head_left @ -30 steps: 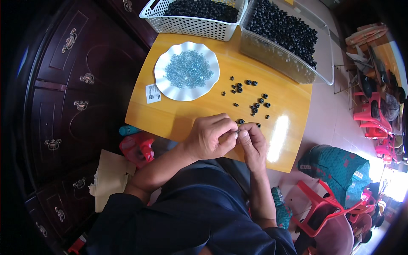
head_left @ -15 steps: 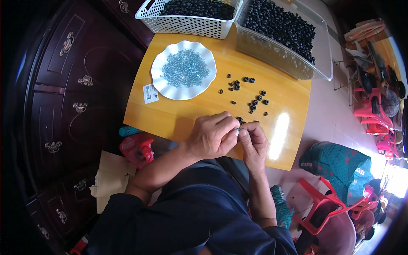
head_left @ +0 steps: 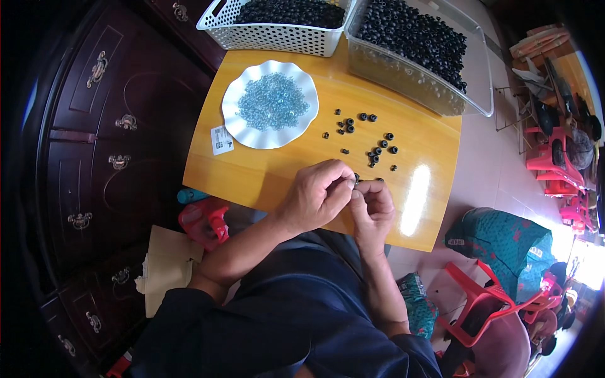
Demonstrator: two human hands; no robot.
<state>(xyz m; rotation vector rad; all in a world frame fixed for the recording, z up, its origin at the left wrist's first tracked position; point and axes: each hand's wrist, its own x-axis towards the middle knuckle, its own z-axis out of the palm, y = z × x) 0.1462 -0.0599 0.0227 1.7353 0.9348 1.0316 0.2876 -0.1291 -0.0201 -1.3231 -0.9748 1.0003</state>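
Near the front edge of the yellow table (head_left: 283, 173), my left hand (head_left: 318, 194) and my right hand (head_left: 374, 213) meet fingertip to fingertip. Both are closed in a pinch. Whatever sits between the fingertips is tiny and mostly covered by them. Just beyond the fingers, a small black ring-shaped piece (head_left: 357, 178) shows in part. Several more loose black ring-shaped pieces (head_left: 384, 144) lie scattered beyond my hands, some small and some larger. To the left, a white wavy-rimmed plate (head_left: 233, 129) bears a heap of small clear bluish rings (head_left: 274, 102).
At the table's far side stand a white perforated basket (head_left: 277, 41) and a clear plastic bin (head_left: 403, 69), both with many black pieces. A printed card (head_left: 222, 140) lies beside the plate. Dark drawers (head_left: 85, 151) line the left; a red stool (head_left: 479, 302) and teal bag (head_left: 504, 242) stand right.
The fingertips of both hands have shifted slightly against each other, and the right hand has drawn a little left. The loose pieces and the plate keep their places on the table.
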